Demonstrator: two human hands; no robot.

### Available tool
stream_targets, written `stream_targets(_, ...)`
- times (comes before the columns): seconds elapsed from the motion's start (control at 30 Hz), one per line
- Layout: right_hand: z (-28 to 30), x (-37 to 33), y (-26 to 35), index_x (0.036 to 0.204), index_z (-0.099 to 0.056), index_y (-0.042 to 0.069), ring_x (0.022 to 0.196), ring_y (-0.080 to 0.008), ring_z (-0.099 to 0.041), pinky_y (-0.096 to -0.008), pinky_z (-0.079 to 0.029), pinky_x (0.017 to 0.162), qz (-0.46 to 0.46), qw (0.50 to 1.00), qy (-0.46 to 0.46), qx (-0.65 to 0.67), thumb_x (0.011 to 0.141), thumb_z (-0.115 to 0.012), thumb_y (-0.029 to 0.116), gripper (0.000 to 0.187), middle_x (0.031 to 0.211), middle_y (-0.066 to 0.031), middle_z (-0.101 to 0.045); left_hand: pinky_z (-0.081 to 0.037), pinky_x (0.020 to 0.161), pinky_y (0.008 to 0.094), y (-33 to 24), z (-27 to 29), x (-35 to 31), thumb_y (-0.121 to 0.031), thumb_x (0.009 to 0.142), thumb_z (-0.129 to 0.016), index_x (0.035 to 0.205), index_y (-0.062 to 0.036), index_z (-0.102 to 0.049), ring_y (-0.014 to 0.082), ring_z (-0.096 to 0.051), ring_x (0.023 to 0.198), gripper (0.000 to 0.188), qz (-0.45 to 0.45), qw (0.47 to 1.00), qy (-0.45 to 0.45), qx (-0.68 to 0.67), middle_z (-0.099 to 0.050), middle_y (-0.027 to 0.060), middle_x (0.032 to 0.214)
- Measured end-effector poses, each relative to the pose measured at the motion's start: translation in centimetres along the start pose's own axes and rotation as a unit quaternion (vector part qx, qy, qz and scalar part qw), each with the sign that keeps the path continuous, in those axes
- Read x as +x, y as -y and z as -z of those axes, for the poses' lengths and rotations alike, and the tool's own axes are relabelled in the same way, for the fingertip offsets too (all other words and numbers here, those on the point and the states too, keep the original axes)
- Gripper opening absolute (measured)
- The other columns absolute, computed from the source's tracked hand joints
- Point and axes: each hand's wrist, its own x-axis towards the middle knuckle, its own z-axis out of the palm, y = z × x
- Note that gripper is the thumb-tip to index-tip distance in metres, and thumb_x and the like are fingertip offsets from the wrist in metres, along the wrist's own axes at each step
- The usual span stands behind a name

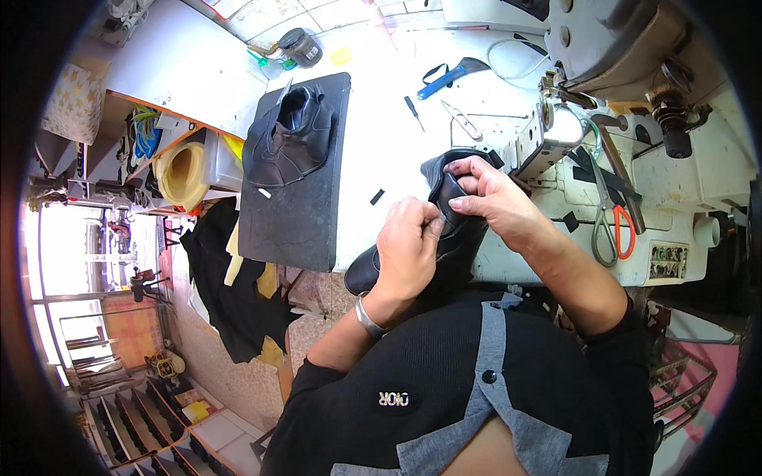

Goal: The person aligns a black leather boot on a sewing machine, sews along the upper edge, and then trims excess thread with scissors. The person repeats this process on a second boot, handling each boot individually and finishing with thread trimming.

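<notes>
A: The black shoe upper (444, 230) is held at the front edge of the white desk (381, 119), just before the sewing machine (635, 71). Why is it gripped from two sides?

B: It appears to be kept taut that way. The left hand (409, 250) is closed over its lower part, fingers curled round the leather. The right hand (492, 194) is pinched on its top rim, thumb and fingertips pressed together, so the edge is turned toward the machine's post.

A: And what is laid about it?

B: Scissors with orange handles (611, 222) are left on the machine's base, within reach of the right hand. A black mat (305, 198) is set at the desk's left edge, with more black uppers (290, 135) stacked on it. A blue-handled tool (448, 75) and a small screwdriver (413, 111) lie toward the far edge.

A: The room?

B: A workshop is seen: shelves (151, 143) at the left, dark cloth (230, 293) on a tiled floor.
</notes>
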Motion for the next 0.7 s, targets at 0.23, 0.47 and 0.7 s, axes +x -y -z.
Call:
stream_targets(0.23, 0.1, -0.4, 0.3, 0.124, -0.041, -0.001, 0.090, -0.0106, -0.059, -0.0233, -0.046, 0.085, 0.031, 0.999, -0.030, 0.016, 0.085, -0.058, -0.004, 0.043, 0.099, -0.0062, -0.063, -0.040, 0.057, 0.0247, 1.2, 4.3, 0.9, -0.009, 0.095, -0.052, 0.087, -0.0005, -0.057, 0.0104, -0.047, 0.063, 0.013, 0.111, 0.981, -0.119, -0.107, -0.053, 0.0034, 0.072)
stream_targets(0.47, -4.2, -2.7, 1.1, 0.115, -0.053, 0.003, 0.075, -0.0269, -0.063, -0.0341, -0.051, 0.063, 0.365, 0.801, -0.120, -0.460, 0.079, -0.064, 0.004, 0.039, 0.081, -0.0124, -0.061, -0.051, 0.081, 0.0275, -1.6, 3.8, -1.3, -0.022, 0.096, -0.054, 0.131, 0.0015, -0.041, 0.0133, -0.054, 0.100, 0.044, 0.187, 0.887, 0.070, -0.416, -0.054, 0.0063, 0.114)
stream_targets(0.7, -5.8, -2.5, 2.8, 0.095, -0.057, 0.005, 0.080, -0.0294, -0.063, -0.0366, -0.051, 0.065, 0.346, 0.726, 0.043, -0.593, 0.073, -0.058, 0.002, 0.022, 0.084, -0.0102, -0.061, -0.051, 0.086, 0.0303, -2.3, 4.2, -0.7, -0.022, 0.096, -0.054, 0.118, -0.0028, -0.051, 0.0061, -0.057, 0.072, 0.029, 0.301, 0.733, 0.012, -0.610, -0.059, 0.0023, 0.089)
